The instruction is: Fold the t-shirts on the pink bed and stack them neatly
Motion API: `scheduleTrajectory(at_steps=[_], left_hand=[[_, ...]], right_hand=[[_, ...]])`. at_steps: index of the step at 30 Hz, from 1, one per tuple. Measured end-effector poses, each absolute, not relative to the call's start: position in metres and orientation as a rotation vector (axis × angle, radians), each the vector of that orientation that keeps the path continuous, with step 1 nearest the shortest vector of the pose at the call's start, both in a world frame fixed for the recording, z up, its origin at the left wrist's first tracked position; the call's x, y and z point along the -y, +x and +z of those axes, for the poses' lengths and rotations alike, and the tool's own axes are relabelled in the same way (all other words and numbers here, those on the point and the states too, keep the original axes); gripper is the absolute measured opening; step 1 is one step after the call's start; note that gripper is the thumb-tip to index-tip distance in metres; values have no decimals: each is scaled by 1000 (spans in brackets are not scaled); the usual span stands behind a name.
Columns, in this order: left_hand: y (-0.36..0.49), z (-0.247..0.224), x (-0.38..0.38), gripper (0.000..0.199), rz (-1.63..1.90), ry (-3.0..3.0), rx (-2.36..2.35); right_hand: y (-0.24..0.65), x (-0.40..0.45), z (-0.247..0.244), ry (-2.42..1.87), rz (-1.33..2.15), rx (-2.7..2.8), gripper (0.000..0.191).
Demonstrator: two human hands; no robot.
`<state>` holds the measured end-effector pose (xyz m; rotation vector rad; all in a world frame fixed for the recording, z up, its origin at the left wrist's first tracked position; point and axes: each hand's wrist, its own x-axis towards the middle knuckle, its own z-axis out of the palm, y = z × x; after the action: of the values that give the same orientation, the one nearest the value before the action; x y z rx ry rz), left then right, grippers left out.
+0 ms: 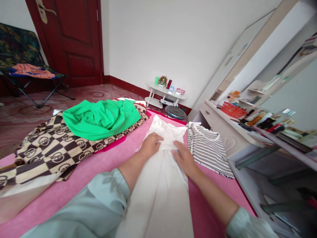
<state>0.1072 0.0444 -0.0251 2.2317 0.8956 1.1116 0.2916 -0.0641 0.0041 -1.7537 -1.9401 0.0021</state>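
A long white garment (pixel 162 185) lies lengthwise on the pink bed cover (pixel 99 172), its gathered top pointing away from me. My left hand (pixel 151 144) is on the left edge of the garment near the waist seam, fingers curled onto the cloth. Across from it, my right hand (pixel 182 156) rests on the right edge, its thumb and fingers bent against the fabric. Whether either hand pinches the cloth is hard to tell. Just right of the garment is a folded black-and-white striped top (pixel 208 148).
Green cloth (pixel 101 119) is heaped on a brown checkered fabric (pixel 49 145) at the left. A dressing table (pixel 220 129) with a red basket (pixel 232 109) and cosmetics stands right. Beyond the bed are a small white shelf (pixel 164 90) and a folding chair (pixel 22 49).
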Motion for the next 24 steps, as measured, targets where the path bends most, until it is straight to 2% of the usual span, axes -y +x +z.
scheduleTrajectory(at_steps=[3, 9, 13, 18, 24], left_hand=[[107, -29, -48, 32, 1139, 2226, -879], [100, -14, -29, 38, 1230, 2322, -843], [84, -2, 8, 33, 1082, 2502, -564], [56, 5, 49, 49, 809, 2653, -205], [25, 9, 59, 44, 671, 2701, -229]], right_hand=[[272, 115, -2, -1787, 50, 2042, 53], [257, 153, -8, -1843, -16, 1922, 43], [250, 157, -1, -1802, -131, 1835, 31], [243, 163, 9, -1762, -185, 1840, 20], [246, 169, 4, -1703, -105, 1837, 21]])
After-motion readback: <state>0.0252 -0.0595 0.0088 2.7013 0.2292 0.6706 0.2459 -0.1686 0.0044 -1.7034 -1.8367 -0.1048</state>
